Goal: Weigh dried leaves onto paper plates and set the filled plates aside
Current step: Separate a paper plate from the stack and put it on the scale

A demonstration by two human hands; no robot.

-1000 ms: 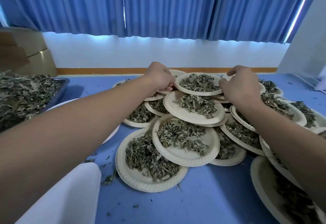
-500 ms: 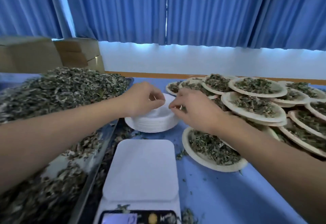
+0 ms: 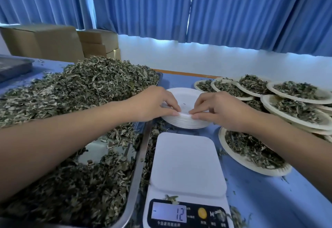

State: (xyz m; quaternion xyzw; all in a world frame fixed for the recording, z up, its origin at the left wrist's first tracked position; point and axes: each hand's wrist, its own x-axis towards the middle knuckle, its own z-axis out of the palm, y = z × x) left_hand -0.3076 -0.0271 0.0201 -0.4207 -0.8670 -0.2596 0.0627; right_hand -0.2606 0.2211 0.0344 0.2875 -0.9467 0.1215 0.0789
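A stack of white paper plates [image 3: 185,96] sits on the blue table just behind the white scale [image 3: 186,166], whose platform is bare and whose display reads 12. My left hand [image 3: 154,103] and my right hand [image 3: 219,111] both pinch the near rim of the stack's top plate, fingertips almost meeting. A metal tray [image 3: 138,170] on the left holds a big heap of dried leaves [image 3: 75,91]. Several filled plates [image 3: 294,109] lie overlapping on the right.
One filled plate [image 3: 251,152] lies under my right forearm next to the scale. Cardboard boxes [image 3: 53,42] stand at the back left, and a dark tray [image 3: 12,66] at the far left. Loose leaf bits litter the blue table [image 3: 269,191]. Blue curtains hang behind.
Both hands left the filled plates on the right and came to the empty-plate stack. The view swung left and down, bringing the scale and leaf tray into sight.
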